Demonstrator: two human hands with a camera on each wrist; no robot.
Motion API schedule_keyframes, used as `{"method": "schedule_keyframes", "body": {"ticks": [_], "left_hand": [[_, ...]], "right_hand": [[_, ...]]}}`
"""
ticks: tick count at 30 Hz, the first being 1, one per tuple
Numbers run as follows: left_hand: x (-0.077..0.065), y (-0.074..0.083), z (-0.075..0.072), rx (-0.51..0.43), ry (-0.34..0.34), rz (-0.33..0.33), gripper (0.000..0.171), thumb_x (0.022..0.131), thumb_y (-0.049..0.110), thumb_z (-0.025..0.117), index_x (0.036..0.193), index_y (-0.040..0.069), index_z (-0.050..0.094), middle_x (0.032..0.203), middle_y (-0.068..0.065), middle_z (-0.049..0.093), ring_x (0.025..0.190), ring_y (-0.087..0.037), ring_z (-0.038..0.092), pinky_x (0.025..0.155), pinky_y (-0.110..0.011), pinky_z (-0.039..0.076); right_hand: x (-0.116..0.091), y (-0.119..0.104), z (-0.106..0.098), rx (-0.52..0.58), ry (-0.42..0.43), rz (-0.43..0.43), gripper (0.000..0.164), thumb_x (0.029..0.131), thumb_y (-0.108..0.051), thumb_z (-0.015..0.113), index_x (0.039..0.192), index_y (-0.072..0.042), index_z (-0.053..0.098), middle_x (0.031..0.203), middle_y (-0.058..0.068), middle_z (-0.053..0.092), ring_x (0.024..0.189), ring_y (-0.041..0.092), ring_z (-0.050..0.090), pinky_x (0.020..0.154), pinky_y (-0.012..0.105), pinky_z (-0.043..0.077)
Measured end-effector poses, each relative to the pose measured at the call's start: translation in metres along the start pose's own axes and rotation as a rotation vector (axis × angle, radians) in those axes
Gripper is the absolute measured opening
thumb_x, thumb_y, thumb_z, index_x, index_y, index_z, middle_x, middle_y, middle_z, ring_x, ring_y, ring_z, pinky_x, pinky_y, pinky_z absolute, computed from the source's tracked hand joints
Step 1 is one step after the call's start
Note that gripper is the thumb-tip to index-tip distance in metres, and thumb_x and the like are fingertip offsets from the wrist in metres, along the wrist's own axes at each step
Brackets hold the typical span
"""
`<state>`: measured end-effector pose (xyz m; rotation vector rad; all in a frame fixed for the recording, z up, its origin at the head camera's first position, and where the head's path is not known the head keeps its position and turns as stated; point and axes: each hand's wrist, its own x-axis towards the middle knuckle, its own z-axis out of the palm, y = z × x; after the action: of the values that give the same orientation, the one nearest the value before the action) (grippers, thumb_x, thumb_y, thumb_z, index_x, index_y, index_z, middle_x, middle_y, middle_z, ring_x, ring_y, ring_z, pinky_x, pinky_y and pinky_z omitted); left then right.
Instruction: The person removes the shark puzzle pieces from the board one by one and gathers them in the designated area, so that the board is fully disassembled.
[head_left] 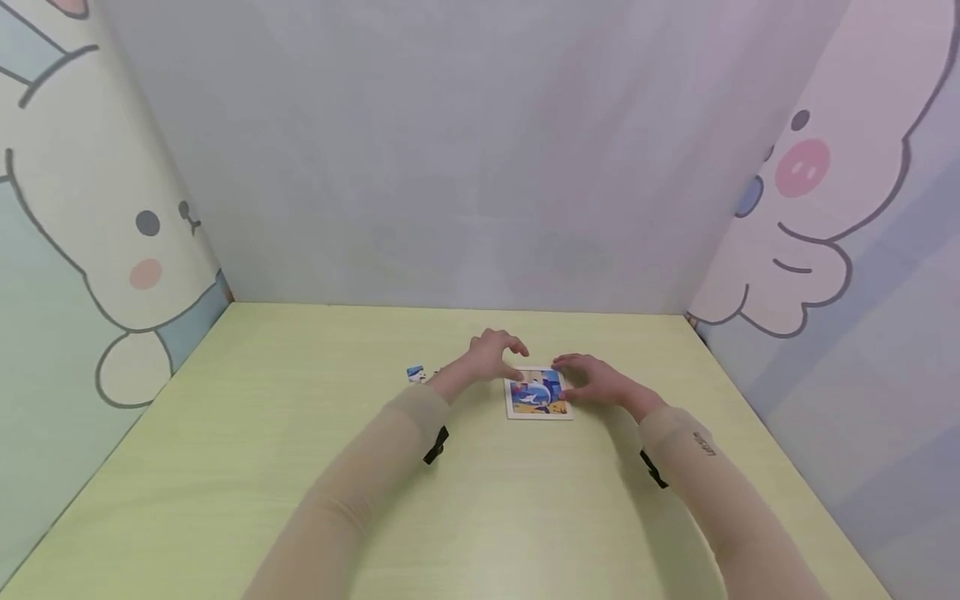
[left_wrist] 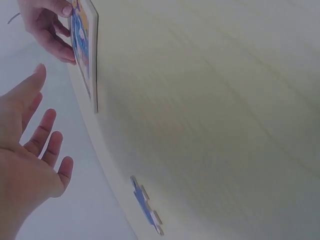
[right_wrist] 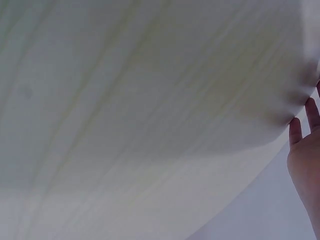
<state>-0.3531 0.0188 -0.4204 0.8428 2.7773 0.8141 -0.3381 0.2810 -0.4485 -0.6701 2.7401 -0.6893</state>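
Observation:
A small square jigsaw puzzle (head_left: 539,416) with a white frame and a blue-and-orange picture lies flat on the table. My right hand (head_left: 596,380) holds its right side, thumb on the right edge and fingers around the far corner. In the right wrist view, only part of the right hand (right_wrist: 306,155) shows, fingertips on the table. My left hand (head_left: 491,357) hovers by the puzzle's far left corner, fingers spread and loosely bent; its palm (left_wrist: 25,172) holds nothing in the left wrist view.
A loose blue-and-white jigsaw piece (head_left: 416,374) lies left of my left wrist. Another small piece beside it is mostly hidden by that wrist. The pale yellow table (head_left: 495,517) meets a grey back wall (head_left: 450,167) and side walls with cartoon animals.

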Motion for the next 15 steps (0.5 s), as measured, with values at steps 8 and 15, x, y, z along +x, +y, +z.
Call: {"method": "schedule_keyframes", "body": {"ticks": [8, 15], "left_hand": [[0.008, 0.007, 0.015, 0.077, -0.089, 0.040, 0.037, 0.083, 0.033, 0.072, 0.118, 0.027, 0.064, 0.130, 0.000, 0.053, 0.121, -0.023, 0.039, 0.099, -0.046, 0.026], [0.016, 0.012, 0.030, 0.120, -0.124, 0.024, 0.035, 0.083, 0.037, 0.071, 0.117, 0.032, 0.065, 0.128, 0.003, 0.053, 0.119, -0.021, 0.040, 0.096, -0.043, 0.028]], "right_hand": [[0.000, 0.000, 0.000, -0.011, 0.001, -0.012, 0.060, 0.084, -0.037, 0.070, 0.136, -0.014, 0.050, 0.146, 0.013, 0.039, 0.138, 0.038, 0.027, 0.109, 0.059, 0.018], [0.000, 0.000, 0.000, 0.004, 0.008, -0.031, 0.059, 0.085, -0.034, 0.070, 0.135, -0.011, 0.050, 0.145, 0.016, 0.039, 0.137, 0.039, 0.027, 0.109, 0.059, 0.017]]}}
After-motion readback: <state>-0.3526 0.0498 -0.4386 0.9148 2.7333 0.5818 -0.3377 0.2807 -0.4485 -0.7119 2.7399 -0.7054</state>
